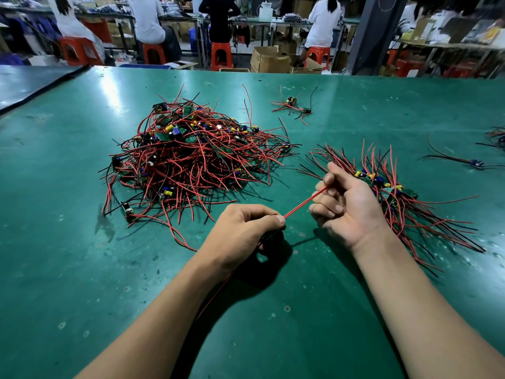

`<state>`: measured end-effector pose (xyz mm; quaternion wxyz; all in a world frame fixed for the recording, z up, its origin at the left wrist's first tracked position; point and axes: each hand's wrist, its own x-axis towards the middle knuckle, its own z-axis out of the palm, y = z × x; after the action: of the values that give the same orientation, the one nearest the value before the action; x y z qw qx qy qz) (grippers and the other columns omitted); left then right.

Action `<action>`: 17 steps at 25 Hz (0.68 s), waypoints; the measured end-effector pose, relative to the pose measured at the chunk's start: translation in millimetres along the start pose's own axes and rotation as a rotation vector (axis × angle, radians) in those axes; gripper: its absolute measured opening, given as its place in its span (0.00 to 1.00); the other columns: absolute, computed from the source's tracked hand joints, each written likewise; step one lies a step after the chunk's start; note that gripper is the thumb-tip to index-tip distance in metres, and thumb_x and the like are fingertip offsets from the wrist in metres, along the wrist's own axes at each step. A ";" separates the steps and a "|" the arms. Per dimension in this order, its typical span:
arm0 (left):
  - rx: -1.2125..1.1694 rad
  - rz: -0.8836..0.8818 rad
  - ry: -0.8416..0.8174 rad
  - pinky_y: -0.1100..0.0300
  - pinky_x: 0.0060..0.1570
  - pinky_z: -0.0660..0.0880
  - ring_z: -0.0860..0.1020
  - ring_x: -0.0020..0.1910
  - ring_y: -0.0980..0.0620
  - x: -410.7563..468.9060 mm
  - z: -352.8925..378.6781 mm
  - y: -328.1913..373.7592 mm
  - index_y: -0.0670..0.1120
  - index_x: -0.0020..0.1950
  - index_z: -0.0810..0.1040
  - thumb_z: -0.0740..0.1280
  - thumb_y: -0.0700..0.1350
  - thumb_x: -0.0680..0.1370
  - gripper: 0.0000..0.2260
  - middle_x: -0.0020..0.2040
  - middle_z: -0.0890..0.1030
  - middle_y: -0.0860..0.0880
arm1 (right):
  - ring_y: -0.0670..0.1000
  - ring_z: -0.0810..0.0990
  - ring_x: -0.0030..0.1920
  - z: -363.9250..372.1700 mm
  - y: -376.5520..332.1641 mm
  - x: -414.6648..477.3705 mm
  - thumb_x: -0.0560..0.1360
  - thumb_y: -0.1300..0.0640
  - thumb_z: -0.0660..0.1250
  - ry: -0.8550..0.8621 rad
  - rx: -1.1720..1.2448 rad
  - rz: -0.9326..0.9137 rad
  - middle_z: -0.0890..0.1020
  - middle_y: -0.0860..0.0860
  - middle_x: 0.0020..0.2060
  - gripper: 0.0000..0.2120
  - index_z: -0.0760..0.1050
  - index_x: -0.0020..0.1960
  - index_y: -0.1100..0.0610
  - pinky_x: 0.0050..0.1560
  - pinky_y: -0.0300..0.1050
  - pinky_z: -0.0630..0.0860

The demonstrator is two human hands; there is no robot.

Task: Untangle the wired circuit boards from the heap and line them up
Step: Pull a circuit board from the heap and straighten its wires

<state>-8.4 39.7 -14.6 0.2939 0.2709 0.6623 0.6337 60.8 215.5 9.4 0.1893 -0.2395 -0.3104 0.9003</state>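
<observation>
A tangled heap (191,157) of small green circuit boards with red and black wires lies on the green table (300,310), left of centre. To the right, a row of boards (396,192) lies with wires fanned out side by side. My left hand (246,231) grips a wired board, mostly hidden in the fist, and pinches its red wire (303,203). That wire runs taut up to my right hand (347,203), which pinches its far end between curled fingers just in front of the row.
A small clump of wired boards (295,105) lies farther back. A single wired board (475,162) and more wires (497,135) sit at the right edge. Beyond the table's far edge, people sit on red stools (221,56) among cardboard boxes (270,60).
</observation>
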 end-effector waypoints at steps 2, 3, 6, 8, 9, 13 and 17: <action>-0.002 0.006 0.017 0.62 0.29 0.70 0.72 0.28 0.52 0.7 -0.7 -1.0 0.42 0.38 0.84 0.71 0.39 0.75 0.06 0.30 0.79 0.48 | 0.42 0.56 0.17 -0.1 -1.5 -1.3 0.81 0.49 0.63 -0.027 -0.017 -0.018 0.65 0.46 0.24 0.24 0.75 0.28 0.56 0.18 0.35 0.52; 0.000 0.009 0.024 0.62 0.30 0.70 0.72 0.29 0.51 0.9 -0.9 -1.5 0.42 0.38 0.84 0.71 0.39 0.75 0.06 0.30 0.79 0.48 | 0.42 0.57 0.17 -0.2 -2.1 -1.5 0.81 0.49 0.63 -0.035 -0.030 -0.029 0.65 0.46 0.24 0.24 0.75 0.27 0.56 0.18 0.34 0.52; 0.032 0.013 0.026 0.61 0.31 0.70 0.73 0.29 0.51 0.6 -1.3 -2.5 0.41 0.39 0.84 0.71 0.40 0.75 0.06 0.31 0.79 0.48 | 0.43 0.56 0.17 -1.0 -2.2 -1.2 0.80 0.50 0.64 -0.052 -0.040 -0.029 0.65 0.46 0.23 0.24 0.72 0.27 0.55 0.17 0.35 0.53; 0.051 0.012 0.025 0.61 0.32 0.71 0.73 0.29 0.50 0.3 -1.4 -2.9 0.42 0.39 0.84 0.71 0.40 0.75 0.06 0.31 0.79 0.47 | 0.42 0.56 0.17 -1.9 -0.3 0.0 0.80 0.49 0.64 -0.042 -0.069 -0.029 0.64 0.46 0.23 0.24 0.73 0.27 0.55 0.17 0.35 0.54; 0.054 0.010 0.028 0.61 0.32 0.71 0.74 0.29 0.50 0.0 -1.7 -3.1 0.42 0.39 0.84 0.71 0.40 0.75 0.06 0.31 0.79 0.47 | 0.42 0.57 0.17 -2.7 1.2 0.6 0.80 0.47 0.64 -0.029 -0.108 -0.044 0.64 0.46 0.23 0.24 0.75 0.28 0.55 0.18 0.35 0.54; 0.051 0.007 0.038 0.61 0.34 0.73 0.76 0.30 0.50 -1.5 -3.5 -4.2 0.42 0.39 0.84 0.71 0.40 0.75 0.06 0.32 0.80 0.46 | 0.42 0.57 0.19 -5.4 7.2 3.3 0.79 0.44 0.64 0.013 -0.278 -0.143 0.65 0.46 0.27 0.21 0.82 0.36 0.56 0.19 0.34 0.56; 0.071 0.029 0.042 0.61 0.36 0.74 0.77 0.31 0.50 -1.0 -3.5 -6.1 0.42 0.40 0.84 0.71 0.41 0.75 0.05 0.33 0.81 0.45 | 0.42 0.59 0.20 -7.1 8.1 4.6 0.75 0.42 0.67 -0.015 -0.337 -0.167 0.67 0.45 0.27 0.18 0.83 0.38 0.55 0.20 0.34 0.57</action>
<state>-10.2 36.3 -20.6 0.2610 0.2773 0.6864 0.6196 59.3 215.2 -2.2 0.2183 -0.2345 -0.4772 0.8183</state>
